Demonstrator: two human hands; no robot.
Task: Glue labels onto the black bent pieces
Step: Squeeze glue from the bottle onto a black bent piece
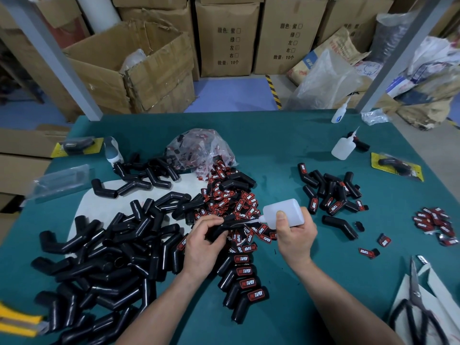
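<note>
My left hand (202,242) grips a black bent piece (225,229) just above the green table. My right hand (295,235) holds a white glue bottle (286,211) tipped sideways, its nozzle touching that piece. A heap of red-and-black labels (231,200) lies right behind my hands. Many unlabelled black bent pieces (104,255) are piled at the left. A row of labelled pieces (245,282) lies between my forearms, and another labelled group (331,192) sits to the right.
A plastic bag of labels (199,148) stands at the back. Two more glue bottles (342,148) (339,113) stand at the back right. Scissors (418,310) lie at the right front, a yellow knife (17,322) at the left front. Loose labels (435,222) lie at the right.
</note>
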